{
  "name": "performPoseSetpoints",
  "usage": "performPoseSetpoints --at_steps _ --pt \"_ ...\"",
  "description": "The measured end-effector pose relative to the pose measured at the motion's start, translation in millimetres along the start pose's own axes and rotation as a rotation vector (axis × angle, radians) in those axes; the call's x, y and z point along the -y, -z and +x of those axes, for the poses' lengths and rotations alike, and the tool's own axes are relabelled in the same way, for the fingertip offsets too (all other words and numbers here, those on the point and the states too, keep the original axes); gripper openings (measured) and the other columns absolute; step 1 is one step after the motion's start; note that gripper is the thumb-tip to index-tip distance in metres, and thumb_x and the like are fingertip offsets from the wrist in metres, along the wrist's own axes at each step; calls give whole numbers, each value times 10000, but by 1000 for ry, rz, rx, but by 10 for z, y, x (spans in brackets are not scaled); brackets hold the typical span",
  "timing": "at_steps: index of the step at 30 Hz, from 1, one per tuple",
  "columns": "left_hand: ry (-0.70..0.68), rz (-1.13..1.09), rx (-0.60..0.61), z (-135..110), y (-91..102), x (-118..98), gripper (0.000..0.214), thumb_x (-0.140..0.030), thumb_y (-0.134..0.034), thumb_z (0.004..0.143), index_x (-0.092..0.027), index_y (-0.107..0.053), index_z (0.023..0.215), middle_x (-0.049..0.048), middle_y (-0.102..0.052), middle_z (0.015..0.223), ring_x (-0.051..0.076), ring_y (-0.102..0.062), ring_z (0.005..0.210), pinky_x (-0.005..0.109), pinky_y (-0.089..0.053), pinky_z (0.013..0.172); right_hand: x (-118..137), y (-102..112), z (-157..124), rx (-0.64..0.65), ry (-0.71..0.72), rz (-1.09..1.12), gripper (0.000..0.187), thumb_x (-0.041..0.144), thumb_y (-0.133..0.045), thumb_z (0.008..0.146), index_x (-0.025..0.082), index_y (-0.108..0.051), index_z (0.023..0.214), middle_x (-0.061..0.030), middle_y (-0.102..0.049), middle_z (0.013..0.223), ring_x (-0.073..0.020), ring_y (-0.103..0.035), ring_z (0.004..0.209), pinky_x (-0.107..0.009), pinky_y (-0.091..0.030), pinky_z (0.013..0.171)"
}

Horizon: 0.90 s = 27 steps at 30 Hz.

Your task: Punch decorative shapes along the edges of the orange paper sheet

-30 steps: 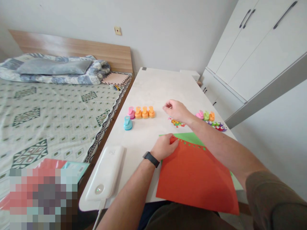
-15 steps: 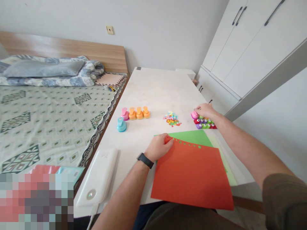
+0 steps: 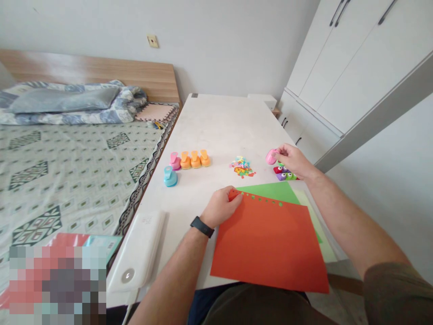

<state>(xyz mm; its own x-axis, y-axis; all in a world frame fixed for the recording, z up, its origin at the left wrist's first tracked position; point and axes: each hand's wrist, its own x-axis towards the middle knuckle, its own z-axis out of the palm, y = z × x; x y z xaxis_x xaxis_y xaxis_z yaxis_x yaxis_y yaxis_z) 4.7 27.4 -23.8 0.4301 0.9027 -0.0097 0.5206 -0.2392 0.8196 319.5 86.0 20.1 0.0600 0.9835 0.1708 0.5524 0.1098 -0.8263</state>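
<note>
My left hand (image 3: 221, 206) pinches the top left corner of a red paper sheet (image 3: 270, 243) that has a row of punched holes along its top edge. Under it lie a green sheet (image 3: 270, 190) and a paler green sheet (image 3: 316, 221). My right hand (image 3: 294, 160) is closed on a pink craft punch (image 3: 270, 156), held just above the table at the right. Below that hand sit several small punches (image 3: 283, 173) in red, purple and green. A small heap of coloured paper cut-outs (image 3: 241, 166) lies between the hands.
A row of pink and orange punches (image 3: 190, 160) and one blue punch (image 3: 170, 176) stand on the white table (image 3: 223, 126) to the left. A white device (image 3: 138, 253) lies at the near left edge. A bed (image 3: 67, 158) is on the left, white cupboards (image 3: 338, 67) on the right.
My right hand moved from the cut-outs over to the punches at the right and took hold of the pink one, lifting it slightly. My left hand stayed on the red sheet's corner.
</note>
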Motion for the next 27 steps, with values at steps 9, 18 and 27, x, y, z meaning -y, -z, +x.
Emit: performPoseSetpoints --at_steps 9,18,27 --pt "11 -48 -110 17 102 -1 296 -465 -568 921 -190 -661 870 -13 -637 702 145 -544 652 251 -365 589 50 141 -398 216 -105 412 389 494 -815 823 232 -623 1037 -35 -746 880 -184 -699 782 -334 -537 732" --pt "51 -68 -166 43 151 4 317 -481 -587 924 -180 -689 921 1 -689 756 156 -592 689 242 -410 606 -178 143 -515 187 -121 395 420 508 -803 819 214 -662 1084 -61 -713 997 -203 -674 864 -374 -549 831" --pt "81 -66 -164 55 181 14 335 -508 -576 948 -188 -674 959 1 -675 744 151 -592 664 236 -408 577 -240 75 -526 176 -92 388 388 459 -808 833 228 -678 1117 -66 -699 1069 -207 -659 963 -365 -533 900"
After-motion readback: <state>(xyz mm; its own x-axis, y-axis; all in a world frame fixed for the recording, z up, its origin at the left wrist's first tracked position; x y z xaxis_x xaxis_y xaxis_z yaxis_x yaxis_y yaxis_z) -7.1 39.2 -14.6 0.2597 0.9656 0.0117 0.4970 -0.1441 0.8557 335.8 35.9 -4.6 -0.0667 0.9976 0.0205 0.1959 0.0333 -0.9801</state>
